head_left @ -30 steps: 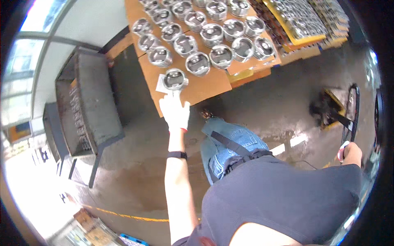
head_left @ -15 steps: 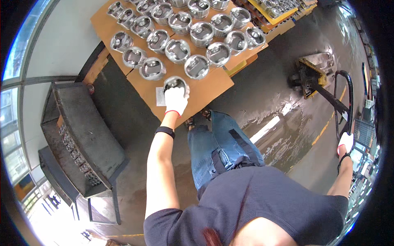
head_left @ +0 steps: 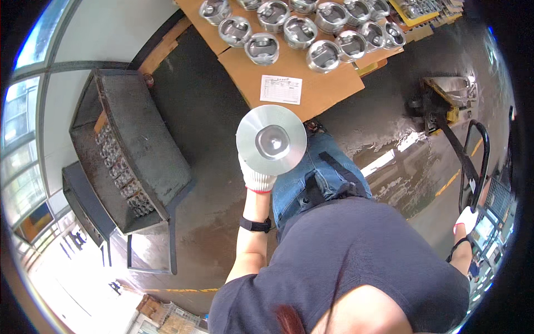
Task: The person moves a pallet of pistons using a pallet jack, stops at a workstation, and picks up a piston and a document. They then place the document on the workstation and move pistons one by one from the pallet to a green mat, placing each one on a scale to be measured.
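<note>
My left hand [head_left: 259, 180], in a white knitted glove with a red cuff, grips a silver engine piston [head_left: 249, 146] lifted in front of my body. The piston's round top with its dished centre faces up at me and hides most of my fingers. Beyond it, several more pistons [head_left: 300, 32] stand in rows on a brown cardboard sheet [head_left: 329, 94]. A printed paper slip [head_left: 281, 89] lies near the sheet's corner. Far to the right, my gloved right hand [head_left: 466, 219] is closed on the black loop handle [head_left: 485, 161] of a pallet jack.
At the left stands a dark metal bench [head_left: 142, 150] with a trough of small metal parts [head_left: 123, 177]. The pallet jack's yellow base [head_left: 445, 103] rests on the wet, shiny floor. A yellow tray [head_left: 414, 16] of parts sits at the back right.
My left hand has lifted the piston off the cardboard and brought it toward me, its top now facing up. The paper slip is now fully uncovered. My right hand stays on the handle.
</note>
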`<state>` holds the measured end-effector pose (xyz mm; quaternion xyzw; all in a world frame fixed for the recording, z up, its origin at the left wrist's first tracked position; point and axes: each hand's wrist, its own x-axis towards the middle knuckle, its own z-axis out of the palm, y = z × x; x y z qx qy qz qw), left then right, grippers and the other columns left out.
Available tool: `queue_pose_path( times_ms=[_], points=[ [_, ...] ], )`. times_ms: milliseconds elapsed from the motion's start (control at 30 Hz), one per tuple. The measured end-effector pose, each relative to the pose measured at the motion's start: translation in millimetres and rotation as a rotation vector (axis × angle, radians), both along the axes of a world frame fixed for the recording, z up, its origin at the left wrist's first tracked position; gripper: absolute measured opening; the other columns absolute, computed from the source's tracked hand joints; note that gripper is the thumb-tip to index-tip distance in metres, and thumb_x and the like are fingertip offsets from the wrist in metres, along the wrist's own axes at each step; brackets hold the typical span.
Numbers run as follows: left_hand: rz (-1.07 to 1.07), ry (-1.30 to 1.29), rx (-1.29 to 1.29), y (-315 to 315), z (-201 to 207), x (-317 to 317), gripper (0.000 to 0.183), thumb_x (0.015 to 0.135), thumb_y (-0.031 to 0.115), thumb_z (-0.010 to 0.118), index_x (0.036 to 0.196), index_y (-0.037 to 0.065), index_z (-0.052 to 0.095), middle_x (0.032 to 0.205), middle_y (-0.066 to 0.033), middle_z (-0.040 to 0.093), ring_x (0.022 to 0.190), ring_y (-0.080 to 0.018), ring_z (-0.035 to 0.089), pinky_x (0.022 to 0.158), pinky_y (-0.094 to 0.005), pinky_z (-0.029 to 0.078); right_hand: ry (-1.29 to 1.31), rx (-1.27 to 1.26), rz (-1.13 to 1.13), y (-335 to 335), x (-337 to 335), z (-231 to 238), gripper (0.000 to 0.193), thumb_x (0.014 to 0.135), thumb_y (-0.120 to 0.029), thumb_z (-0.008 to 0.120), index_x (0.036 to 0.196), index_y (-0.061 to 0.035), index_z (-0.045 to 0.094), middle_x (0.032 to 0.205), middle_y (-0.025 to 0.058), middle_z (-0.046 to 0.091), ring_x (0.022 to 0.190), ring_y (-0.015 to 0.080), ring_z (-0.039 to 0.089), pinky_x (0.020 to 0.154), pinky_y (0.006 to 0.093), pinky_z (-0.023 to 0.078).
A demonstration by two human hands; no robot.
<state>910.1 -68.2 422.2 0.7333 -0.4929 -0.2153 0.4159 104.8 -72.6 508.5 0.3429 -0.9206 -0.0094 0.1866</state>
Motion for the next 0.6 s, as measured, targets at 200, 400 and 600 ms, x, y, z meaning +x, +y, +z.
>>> queue_pose_path(
  times_ms=[200, 400, 600],
  points=[
    [0.225, 1.705, -0.221, -9.7, -7.8, -5.7, 0.041, 0.099, 0.038, 0.056, 0.126, 0.006, 0.058, 0.12, -0.0109, 0.066, 0.108, -0.0295, 0.064, 0.094, -0.0475, 0.052, 0.027, 0.017, -0.016, 43.4, 15.8, -15.2, 0.043, 0.087, -0.034, 0.054, 0.116, -0.0031, 0.061, 0.112, 0.023, 0.065, 0.103, 0.0403, 0.062, 0.09, 0.0446, 0.047],
    [0.362, 1.734, -0.007, -41.5, 5.4, 20.5, 0.048, 0.099, 0.044, 0.052, 0.125, 0.004, 0.059, 0.116, -0.0108, 0.067, 0.108, -0.026, 0.063, 0.092, -0.0462, 0.053, 0.018, -0.051, 0.056, 89.9, 48.4, -12.2, 0.028, 0.088, -0.028, 0.057, 0.105, -0.0063, 0.062, 0.098, 0.0184, 0.067, 0.09, 0.0374, 0.064, 0.079, 0.0441, 0.048],
    [0.003, 0.145, 0.43, -50.0, -67.2, 45.2, 0.051, 0.073, 0.036, 0.075, 0.106, -0.001, 0.063, 0.104, -0.0151, 0.067, 0.096, -0.0282, 0.064, 0.088, -0.0382, 0.05, 0.058, 0.029, -0.065, 130.9, 65.3, 13.1, 0.042, 0.089, -0.032, 0.058, 0.125, -0.0087, 0.06, 0.108, 0.0171, 0.069, 0.099, 0.0373, 0.065, 0.085, 0.0431, 0.049]
  ],
)
